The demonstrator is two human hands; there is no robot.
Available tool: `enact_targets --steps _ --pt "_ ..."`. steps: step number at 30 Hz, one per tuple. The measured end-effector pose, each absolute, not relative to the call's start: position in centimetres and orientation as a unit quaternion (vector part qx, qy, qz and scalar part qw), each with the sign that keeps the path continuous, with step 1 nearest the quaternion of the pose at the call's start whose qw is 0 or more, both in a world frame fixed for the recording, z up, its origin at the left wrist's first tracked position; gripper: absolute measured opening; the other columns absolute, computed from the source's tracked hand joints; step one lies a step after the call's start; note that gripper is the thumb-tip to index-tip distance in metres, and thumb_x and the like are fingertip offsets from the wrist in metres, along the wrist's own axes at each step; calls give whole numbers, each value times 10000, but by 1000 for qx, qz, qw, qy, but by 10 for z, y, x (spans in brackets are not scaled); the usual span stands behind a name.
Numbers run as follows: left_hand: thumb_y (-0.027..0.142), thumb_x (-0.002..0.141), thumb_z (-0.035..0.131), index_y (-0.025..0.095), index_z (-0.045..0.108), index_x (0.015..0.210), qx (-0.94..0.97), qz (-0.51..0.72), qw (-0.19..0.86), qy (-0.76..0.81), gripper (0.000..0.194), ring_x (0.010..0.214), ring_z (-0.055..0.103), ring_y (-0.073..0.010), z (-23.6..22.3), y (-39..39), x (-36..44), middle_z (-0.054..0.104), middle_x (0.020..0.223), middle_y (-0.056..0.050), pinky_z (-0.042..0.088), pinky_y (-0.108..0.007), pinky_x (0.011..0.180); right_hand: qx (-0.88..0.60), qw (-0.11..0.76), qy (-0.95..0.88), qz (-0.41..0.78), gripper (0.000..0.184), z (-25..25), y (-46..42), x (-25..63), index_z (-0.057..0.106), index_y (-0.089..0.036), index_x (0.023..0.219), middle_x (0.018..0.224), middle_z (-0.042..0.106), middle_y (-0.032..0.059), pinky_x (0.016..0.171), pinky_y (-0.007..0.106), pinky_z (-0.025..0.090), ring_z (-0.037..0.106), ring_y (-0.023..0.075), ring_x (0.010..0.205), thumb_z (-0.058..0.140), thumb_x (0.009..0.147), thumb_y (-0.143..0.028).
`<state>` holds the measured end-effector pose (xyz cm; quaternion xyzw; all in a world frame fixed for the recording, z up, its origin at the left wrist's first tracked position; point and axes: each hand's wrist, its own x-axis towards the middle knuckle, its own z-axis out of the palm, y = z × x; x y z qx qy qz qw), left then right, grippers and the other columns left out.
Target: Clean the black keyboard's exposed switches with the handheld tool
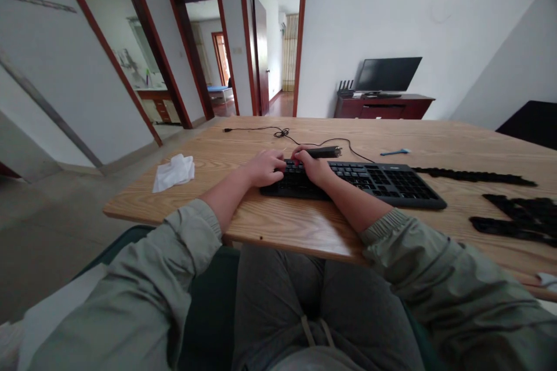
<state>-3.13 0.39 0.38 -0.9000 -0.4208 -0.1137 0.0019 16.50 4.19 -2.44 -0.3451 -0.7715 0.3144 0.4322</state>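
Observation:
My left hand [263, 168] and my right hand [311, 166] rest close together on the left part of a black computer keyboard [383, 185], fingers curled over its keys. Their fingertips are partly hidden, and I cannot tell whether they grip anything. Just beyond my right hand lies a dark cylindrical object [324, 152], close to its fingers. A thin black cable [304, 138] loops across the wooden table [296, 226] behind the keyboard.
A crumpled white tissue [173, 173] lies left of my hands, and a small blue tool [394, 152] lies beyond the keyboard. Black strips of keycaps [474, 176] and a black heap [517, 219] lie to the right. The table edge runs in front of my torso.

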Motion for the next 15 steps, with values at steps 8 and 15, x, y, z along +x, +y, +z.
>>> enact_targets --steps 8,15 --pt "233 747 467 162 698 802 -911 -127 -17 -392 248 917 548 -229 2 8 -49 606 950 -94 433 -367 854 -354 409 -777 321 192 -18 37 164 525 -206 675 714 577 27 776 275 444 556 174 775 385 778 -288" --pt "238 722 450 156 674 770 -899 -158 -58 -405 243 885 546 -230 -2 10 -48 586 882 -83 439 -380 834 -335 425 -773 331 208 -23 41 164 541 -201 682 672 553 21 715 296 434 537 178 719 394 782 -309"
